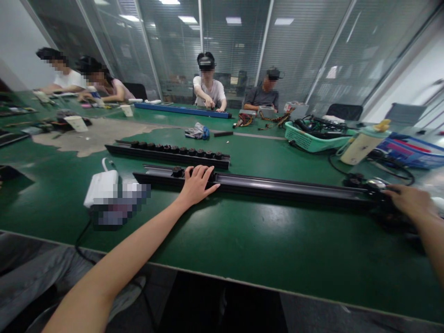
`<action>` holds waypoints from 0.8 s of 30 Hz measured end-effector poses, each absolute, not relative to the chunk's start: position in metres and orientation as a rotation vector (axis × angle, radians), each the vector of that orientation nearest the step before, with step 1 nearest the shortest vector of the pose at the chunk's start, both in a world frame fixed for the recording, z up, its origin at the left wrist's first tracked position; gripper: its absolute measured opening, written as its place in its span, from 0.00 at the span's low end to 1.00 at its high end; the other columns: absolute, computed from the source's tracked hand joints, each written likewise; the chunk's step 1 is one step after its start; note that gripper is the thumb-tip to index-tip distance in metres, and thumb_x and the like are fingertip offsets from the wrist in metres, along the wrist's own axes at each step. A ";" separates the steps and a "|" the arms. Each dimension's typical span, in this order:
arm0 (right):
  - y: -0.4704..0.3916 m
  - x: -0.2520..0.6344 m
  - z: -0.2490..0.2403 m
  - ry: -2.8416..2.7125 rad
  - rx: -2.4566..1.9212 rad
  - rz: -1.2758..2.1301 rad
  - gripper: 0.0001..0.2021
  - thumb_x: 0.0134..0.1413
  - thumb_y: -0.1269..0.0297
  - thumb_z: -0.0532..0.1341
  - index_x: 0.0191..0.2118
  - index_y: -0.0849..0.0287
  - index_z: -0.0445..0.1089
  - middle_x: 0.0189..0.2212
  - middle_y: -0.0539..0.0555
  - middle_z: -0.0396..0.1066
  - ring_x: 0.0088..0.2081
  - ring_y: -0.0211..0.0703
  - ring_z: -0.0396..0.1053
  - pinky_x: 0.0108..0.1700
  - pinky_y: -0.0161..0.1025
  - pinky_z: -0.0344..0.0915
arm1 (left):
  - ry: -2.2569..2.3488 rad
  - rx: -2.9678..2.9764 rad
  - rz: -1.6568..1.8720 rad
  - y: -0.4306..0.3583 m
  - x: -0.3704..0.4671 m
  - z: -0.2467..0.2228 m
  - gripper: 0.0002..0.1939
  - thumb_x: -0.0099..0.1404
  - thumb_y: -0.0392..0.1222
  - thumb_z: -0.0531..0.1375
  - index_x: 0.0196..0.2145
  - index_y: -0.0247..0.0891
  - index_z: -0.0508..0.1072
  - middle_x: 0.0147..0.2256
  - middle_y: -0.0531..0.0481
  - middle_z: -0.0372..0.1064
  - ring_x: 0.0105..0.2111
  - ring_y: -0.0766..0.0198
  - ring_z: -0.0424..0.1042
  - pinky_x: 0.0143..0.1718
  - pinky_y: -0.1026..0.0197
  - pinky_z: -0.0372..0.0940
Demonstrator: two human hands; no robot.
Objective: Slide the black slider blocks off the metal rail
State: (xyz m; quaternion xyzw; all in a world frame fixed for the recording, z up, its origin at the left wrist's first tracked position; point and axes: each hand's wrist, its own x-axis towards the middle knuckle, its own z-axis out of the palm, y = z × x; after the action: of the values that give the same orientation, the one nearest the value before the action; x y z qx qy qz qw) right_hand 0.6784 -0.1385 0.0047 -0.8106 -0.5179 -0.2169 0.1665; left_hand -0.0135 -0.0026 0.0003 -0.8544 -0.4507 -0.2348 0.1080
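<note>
We judge that our left hand (pixel 196 188), fingers loosely spread, steadies the black rail (pixel 284 186) on the green surface (pixel 243 249); our right hand (pixel 412 200), its grip unclear, reaches the dark parts (pixel 357 179), and the next move calls for precise alignment.

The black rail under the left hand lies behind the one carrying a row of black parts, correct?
Not behind: the head view shows the black rail under the left hand lying in front of the other rail with its row of black parts.
</note>
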 end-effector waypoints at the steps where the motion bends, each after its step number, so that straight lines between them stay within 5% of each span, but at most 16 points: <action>1: -0.138 0.673 0.008 -1.446 -2.372 -0.619 0.27 0.70 0.49 0.52 0.52 0.61 0.82 0.45 0.72 0.82 0.37 0.64 0.76 0.44 0.57 0.70 | -1.325 -2.515 -0.691 -0.003 -0.014 0.000 0.36 0.78 0.62 0.51 0.73 0.40 0.61 0.64 0.33 0.68 0.67 0.40 0.61 0.69 0.36 0.46; 9: -0.118 0.628 0.035 -1.513 -2.417 -0.622 0.28 0.72 0.54 0.49 0.58 0.66 0.78 0.57 0.74 0.78 0.55 0.65 0.76 0.57 0.55 0.69 | -1.309 -2.521 -0.677 -0.001 -0.020 0.000 0.37 0.78 0.63 0.50 0.74 0.36 0.61 0.64 0.31 0.68 0.67 0.40 0.61 0.69 0.36 0.47; 12: -0.120 0.579 0.044 -1.561 -2.198 -0.625 0.25 0.71 0.57 0.50 0.55 0.68 0.78 0.54 0.74 0.79 0.58 0.64 0.74 0.63 0.55 0.67 | -1.298 -2.518 -0.676 0.001 -0.021 0.001 0.36 0.79 0.62 0.50 0.74 0.36 0.61 0.64 0.32 0.68 0.68 0.40 0.61 0.69 0.36 0.47; 20: -0.120 0.376 0.012 -1.932 -1.423 -0.152 0.12 0.72 0.56 0.58 0.53 0.41 0.77 0.47 0.52 0.80 0.51 0.57 0.77 0.57 0.61 0.73 | -1.284 -2.514 -0.733 0.001 -0.023 0.007 0.36 0.79 0.62 0.49 0.74 0.37 0.61 0.66 0.32 0.67 0.69 0.40 0.61 0.69 0.38 0.51; 24: -0.107 0.291 -0.004 -2.073 -1.217 0.006 0.17 0.72 0.61 0.58 0.59 0.35 0.74 0.51 0.50 0.78 0.55 0.54 0.75 0.58 0.61 0.74 | -1.309 -2.469 -0.774 0.003 -0.026 0.010 0.33 0.80 0.60 0.47 0.71 0.36 0.66 0.65 0.33 0.69 0.67 0.42 0.64 0.69 0.39 0.52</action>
State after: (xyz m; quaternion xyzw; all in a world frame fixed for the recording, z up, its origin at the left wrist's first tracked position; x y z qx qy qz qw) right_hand 0.2914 -0.1073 -0.0038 -0.4723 -0.8044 0.0022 0.3604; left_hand -0.0263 0.0026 0.0103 -0.8451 -0.4483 -0.2650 0.1207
